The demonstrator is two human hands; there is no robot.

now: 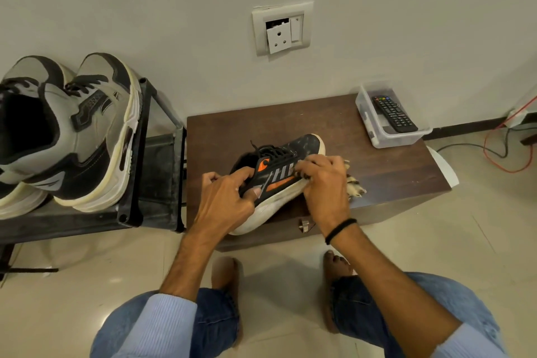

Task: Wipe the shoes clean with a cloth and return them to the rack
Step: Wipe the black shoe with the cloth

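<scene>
Gripping shoe (305, 147), cloth (355, 186), heel at table (392, 171) edge

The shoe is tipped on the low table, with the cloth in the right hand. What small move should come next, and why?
Probably slide the cloth along the white sole edge toward the toe. The left hand grips the shoe at its collar, steadying it on the table; the right hand holds the cloth against the shoe's side mid-length, leaving the toe end uncovered.

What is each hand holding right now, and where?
Left hand grips the black-orange shoe at its collar; right hand holds the cloth bunched against its side.
</scene>
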